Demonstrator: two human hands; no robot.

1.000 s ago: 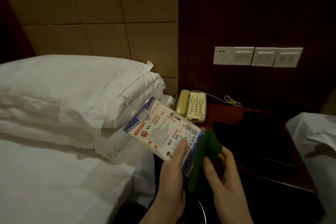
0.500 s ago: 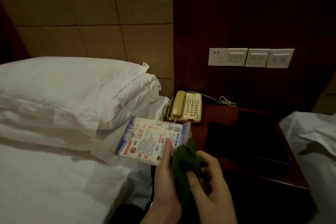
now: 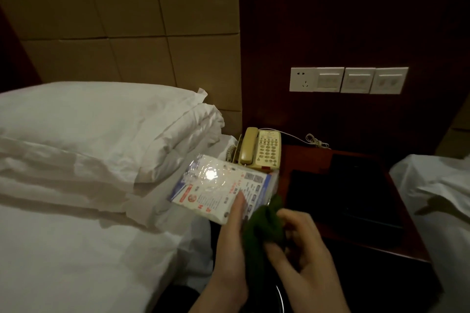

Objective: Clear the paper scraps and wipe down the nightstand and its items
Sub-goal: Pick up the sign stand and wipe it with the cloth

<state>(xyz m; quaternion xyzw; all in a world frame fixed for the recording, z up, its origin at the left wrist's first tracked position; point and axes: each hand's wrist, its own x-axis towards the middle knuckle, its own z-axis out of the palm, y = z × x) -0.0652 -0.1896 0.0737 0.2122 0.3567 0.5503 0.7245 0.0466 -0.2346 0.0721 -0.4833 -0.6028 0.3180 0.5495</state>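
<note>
My left hand (image 3: 230, 244) holds a glossy printed card in a clear stand (image 3: 218, 189) by its near edge, thumb on the printed face, in front of the nightstand's left corner. A bright glare sits on the card. My right hand (image 3: 302, 254) grips a dark green cloth (image 3: 264, 223) bunched against the card's right end. The dark red wooden nightstand (image 3: 302, 157) stands between two beds. A cream corded telephone (image 3: 260, 148) sits at its back left corner.
A black flat folder or tray (image 3: 356, 190) covers much of the nightstand top. White pillows (image 3: 101, 129) and bedding lie to the left, another white bed (image 3: 437, 198) to the right. A socket and switch panel (image 3: 348, 80) is on the dark wall behind.
The card has tipped flatter and lower, and now catches glare. The green cloth in my right hand has moved from behind the card's edge round to its near right end.
</note>
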